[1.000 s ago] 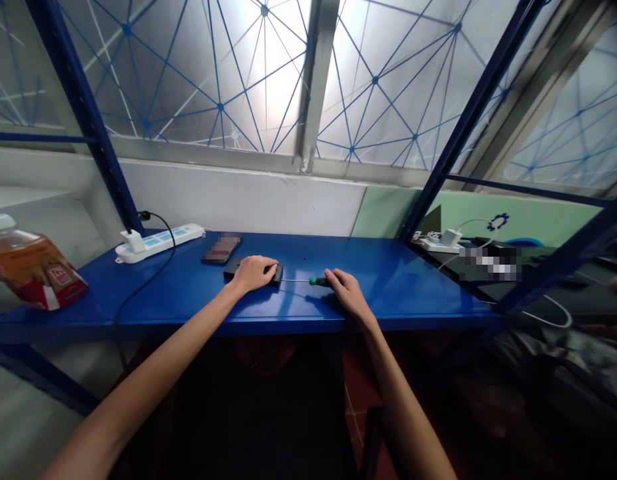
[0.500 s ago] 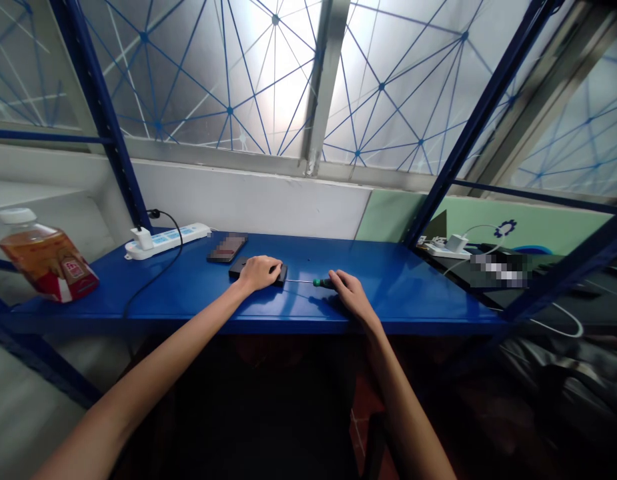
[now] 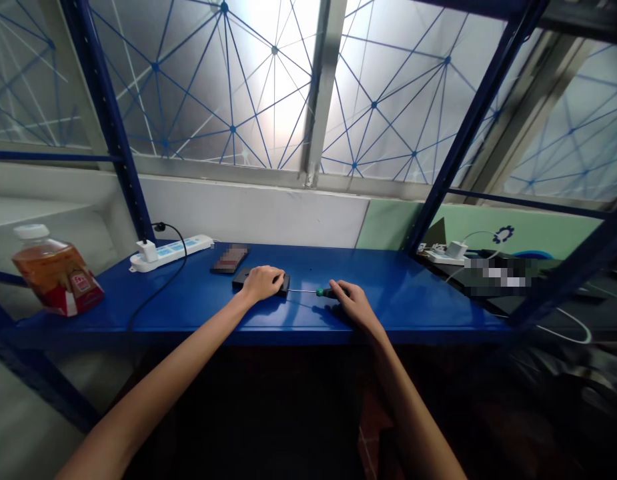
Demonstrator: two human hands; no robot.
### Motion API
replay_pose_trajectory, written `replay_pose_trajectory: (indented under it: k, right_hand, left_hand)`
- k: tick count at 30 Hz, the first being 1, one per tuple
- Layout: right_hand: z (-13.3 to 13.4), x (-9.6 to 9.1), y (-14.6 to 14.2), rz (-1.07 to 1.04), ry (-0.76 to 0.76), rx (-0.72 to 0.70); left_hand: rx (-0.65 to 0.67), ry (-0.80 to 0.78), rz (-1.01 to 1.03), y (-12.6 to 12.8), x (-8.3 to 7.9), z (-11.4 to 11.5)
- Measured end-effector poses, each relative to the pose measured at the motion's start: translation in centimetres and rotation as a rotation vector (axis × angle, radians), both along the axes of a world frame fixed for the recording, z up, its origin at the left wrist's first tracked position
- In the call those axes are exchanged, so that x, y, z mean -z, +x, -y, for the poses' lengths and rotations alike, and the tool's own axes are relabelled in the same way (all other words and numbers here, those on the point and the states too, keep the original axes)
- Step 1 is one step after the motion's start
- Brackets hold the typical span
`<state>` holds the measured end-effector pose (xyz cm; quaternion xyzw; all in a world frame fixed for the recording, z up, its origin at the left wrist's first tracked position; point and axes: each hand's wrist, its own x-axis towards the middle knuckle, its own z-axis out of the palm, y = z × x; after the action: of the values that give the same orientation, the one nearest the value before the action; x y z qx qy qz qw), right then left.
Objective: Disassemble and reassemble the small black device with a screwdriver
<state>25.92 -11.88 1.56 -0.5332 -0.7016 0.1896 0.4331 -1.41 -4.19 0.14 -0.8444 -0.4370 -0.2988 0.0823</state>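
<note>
My left hand (image 3: 262,283) is closed over a flat black box (image 3: 242,279) that lies on the blue table (image 3: 188,308). Its fingers wrap the box near the right end. In my right hand (image 3: 354,301) is a screwdriver (image 3: 320,293) with a green and black handle, held level. The thin metal shaft points left, and its tip meets the right side of the box. What the tip touches there is too small to make out.
Behind the box lies a phone (image 3: 230,259). A white power strip (image 3: 173,251) with a black cable (image 3: 175,283) is at the back left. A bottle of orange drink (image 3: 58,273) stands tilted at the left. Chargers (image 3: 455,250) and cables sit at the right, beyond a blue post (image 3: 451,160).
The whole view has shifted, so the scene sits slightly lower in the picture. Both hands keep their hold, and the screwdriver tip stays at the box's right side.
</note>
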Motion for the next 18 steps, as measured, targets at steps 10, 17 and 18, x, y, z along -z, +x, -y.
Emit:
replay_pose_trajectory:
  k: [10,17,18]
  right_hand:
    - [-0.14,0.28,0.36,-0.038,-0.028,-0.030]
    - [0.31,-0.24,0.11,-0.081,-0.059,-0.072]
    - [0.34,-0.28,0.17,-0.090,-0.072,-0.082]
  left_hand:
    - [0.000,-0.004,0.015,-0.08,0.08,0.03]
    - [-0.013,-0.011,0.016,0.02,-0.14,0.22]
    - [-0.013,-0.012,0.016,0.04,-0.19,0.26]
